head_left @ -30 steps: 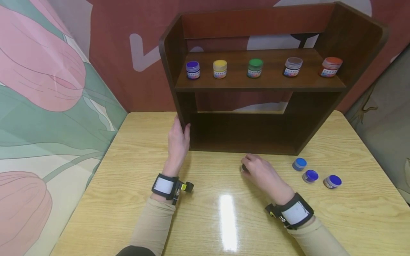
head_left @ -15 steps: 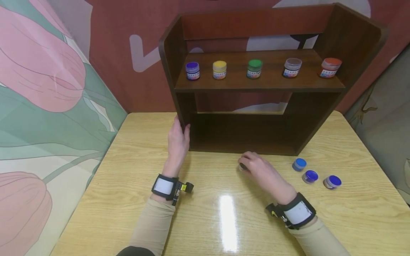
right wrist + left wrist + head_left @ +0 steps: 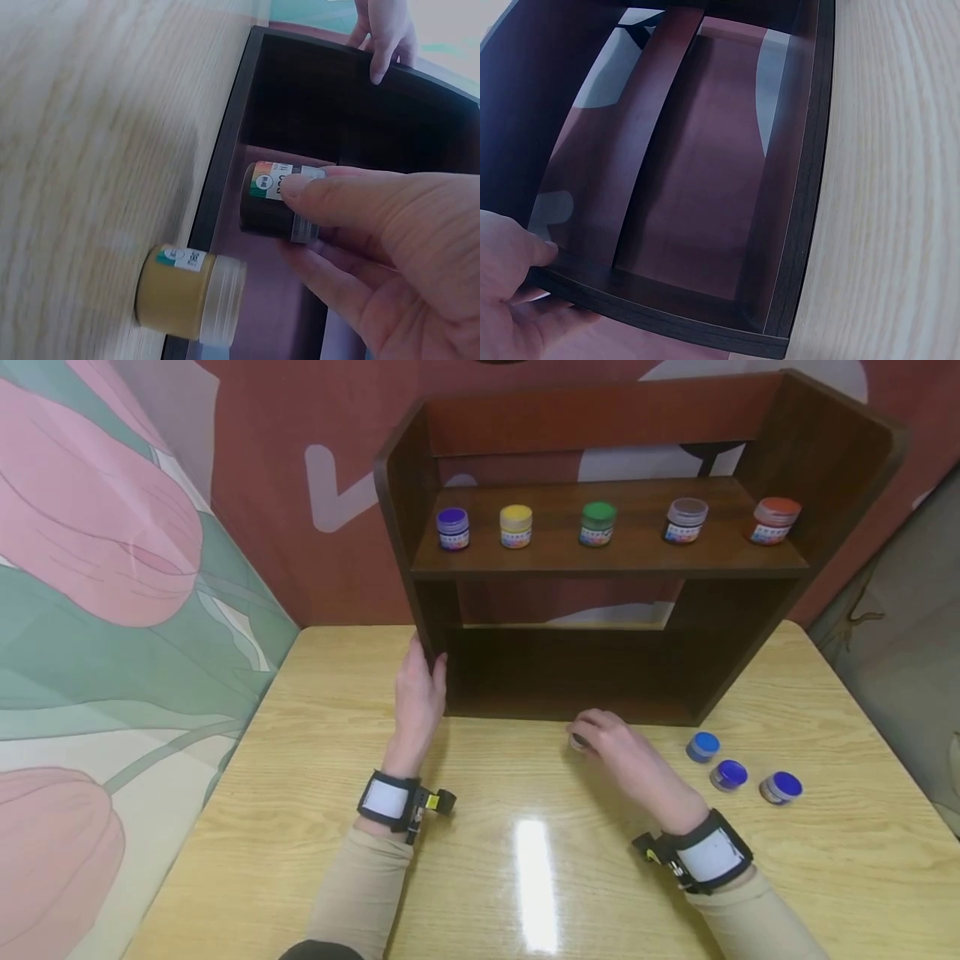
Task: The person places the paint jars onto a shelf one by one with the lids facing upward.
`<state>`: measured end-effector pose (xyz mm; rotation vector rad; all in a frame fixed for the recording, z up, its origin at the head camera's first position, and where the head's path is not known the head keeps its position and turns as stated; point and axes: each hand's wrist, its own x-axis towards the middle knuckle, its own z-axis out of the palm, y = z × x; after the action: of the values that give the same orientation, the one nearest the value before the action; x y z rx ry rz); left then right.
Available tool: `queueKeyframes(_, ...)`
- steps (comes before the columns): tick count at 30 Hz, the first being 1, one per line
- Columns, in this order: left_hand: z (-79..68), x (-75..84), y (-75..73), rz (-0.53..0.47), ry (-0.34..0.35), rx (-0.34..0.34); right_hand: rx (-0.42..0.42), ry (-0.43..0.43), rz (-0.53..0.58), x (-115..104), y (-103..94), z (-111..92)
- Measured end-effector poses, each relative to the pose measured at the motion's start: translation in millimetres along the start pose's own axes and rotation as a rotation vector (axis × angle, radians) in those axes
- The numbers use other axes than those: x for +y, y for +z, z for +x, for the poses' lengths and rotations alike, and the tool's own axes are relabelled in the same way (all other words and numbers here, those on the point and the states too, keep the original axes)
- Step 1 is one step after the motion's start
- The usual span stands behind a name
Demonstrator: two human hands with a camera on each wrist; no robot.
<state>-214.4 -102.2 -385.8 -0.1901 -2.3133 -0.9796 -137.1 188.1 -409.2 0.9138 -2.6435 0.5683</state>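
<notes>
My left hand (image 3: 418,697) grips the left side panel of the dark brown wooden shelf (image 3: 611,567); in the left wrist view, the thumb lies inside the panel's edge and the fingers outside. In front of the shelf's lower board, my right hand (image 3: 622,758) pinches a small black paint jar (image 3: 270,202) between thumb and fingers. Below that jar in the right wrist view, an ochre paint jar (image 3: 176,296) with a clear lid stands on the table; the head view does not show it.
On the upper board stand purple (image 3: 453,529), yellow (image 3: 516,527), green (image 3: 597,524), brown-lidded (image 3: 686,521) and red-orange (image 3: 776,522) paint jars. Right of my right hand, a light blue jar (image 3: 702,747) and two dark blue jars (image 3: 729,775) sit on the wooden table (image 3: 300,760).
The right hand, with the black paint jar, shifts slightly left, then back right and a little closer to the shelf. My left hand keeps its place on the side panel.
</notes>
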Motion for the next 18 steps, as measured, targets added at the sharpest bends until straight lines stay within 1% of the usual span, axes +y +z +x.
queueKeyframes(8, -2.0, 1.8, 1.1, -0.005, -0.009, -0.006, 0.004, 0.026, 0.010, 7, -3.0, -2)
queueKeyframes(15, -0.8, 1.6, 0.9, -0.003, -0.013, -0.004, 0.076, -0.005, 0.023, 13, -5.5, 0)
queueKeyframes(18, -0.6, 1.0, 0.5, 0.000, -0.016, -0.001, 0.095, 0.003, 0.011, 15, -7.8, 0)
